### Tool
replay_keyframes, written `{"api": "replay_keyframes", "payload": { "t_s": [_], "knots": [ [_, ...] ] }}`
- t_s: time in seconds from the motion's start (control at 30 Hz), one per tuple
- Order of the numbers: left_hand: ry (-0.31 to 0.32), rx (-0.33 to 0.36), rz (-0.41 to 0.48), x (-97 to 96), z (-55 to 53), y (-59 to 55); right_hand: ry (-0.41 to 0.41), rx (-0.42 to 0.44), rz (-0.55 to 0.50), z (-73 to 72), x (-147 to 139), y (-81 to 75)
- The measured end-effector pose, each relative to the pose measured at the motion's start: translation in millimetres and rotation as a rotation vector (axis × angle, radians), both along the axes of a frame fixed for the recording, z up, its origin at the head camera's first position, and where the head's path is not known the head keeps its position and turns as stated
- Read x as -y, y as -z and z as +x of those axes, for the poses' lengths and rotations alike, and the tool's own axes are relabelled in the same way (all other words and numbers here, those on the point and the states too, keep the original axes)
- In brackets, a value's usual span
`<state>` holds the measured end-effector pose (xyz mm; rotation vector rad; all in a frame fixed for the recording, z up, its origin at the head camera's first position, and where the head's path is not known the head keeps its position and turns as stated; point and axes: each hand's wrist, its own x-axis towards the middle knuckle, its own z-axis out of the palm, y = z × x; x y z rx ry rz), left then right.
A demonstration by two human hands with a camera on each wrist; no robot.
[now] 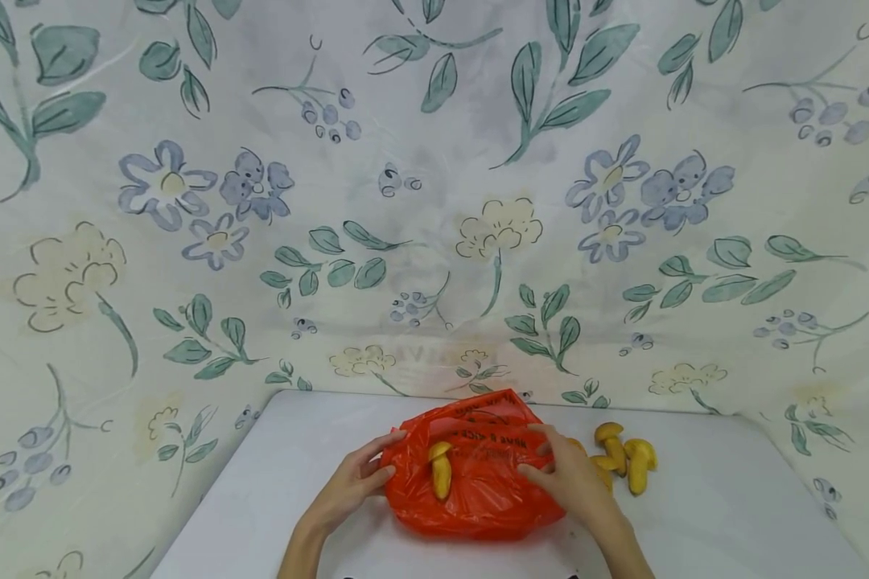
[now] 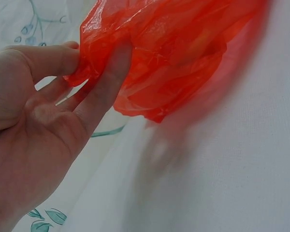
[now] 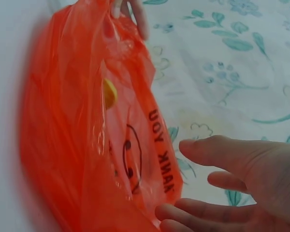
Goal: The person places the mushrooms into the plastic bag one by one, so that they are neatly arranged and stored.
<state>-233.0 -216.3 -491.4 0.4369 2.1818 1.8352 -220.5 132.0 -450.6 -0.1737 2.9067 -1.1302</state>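
A red plastic bag (image 1: 478,498) with dark printed lettering lies on the white table, its mouth spread. One yellow mushroom (image 1: 440,470) shows at the bag's mouth, its cap toward the back; part of the yellow cap (image 3: 109,94) also appears within the bag in the right wrist view. My left hand (image 1: 343,486) pinches the bag's left edge between thumb and fingers. At the right side, my right hand (image 1: 579,478) has its fingers extended and thumb spread apart. In the right wrist view, its lower fingertips (image 3: 171,212) overlap the bag's edge.
Several yellow mushrooms (image 1: 639,465) lie clustered on the table (image 1: 724,498) to the right, some partly hidden by my right hand. A floral-patterned cloth (image 1: 434,201) stands behind the table and at its sides.
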Motion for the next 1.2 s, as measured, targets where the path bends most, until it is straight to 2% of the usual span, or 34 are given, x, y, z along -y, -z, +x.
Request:
{"api": "replay_keyframes", "payload": {
  "t_s": [0.27,0.47,0.63,0.83,1.2],
  "knots": [
    [0.003,0.0,0.003,0.7,-0.5,-1.0,0.028,0.009,-0.018,0.2,-15.1,3.7],
    [-0.019,0.001,-0.013,0.3,-1.0,-0.8,0.04,-0.024,-0.013,1.0,-23.4,1.0],
    [-0.009,-0.009,-0.001,0.6,-0.8,1.1,0.055,-0.034,-0.021,2.2,-32.0,-0.4],
    [-0.018,-0.033,-0.001,0.5,-2.3,-0.2,0.085,-0.031,-0.023,0.0,-51.9,-2.0],
    [-0.045,-0.006,0.001,1.9,-0.4,0.3,0.099,-0.013,-0.003,0.3,-85.7,3.6]
  ]
}}
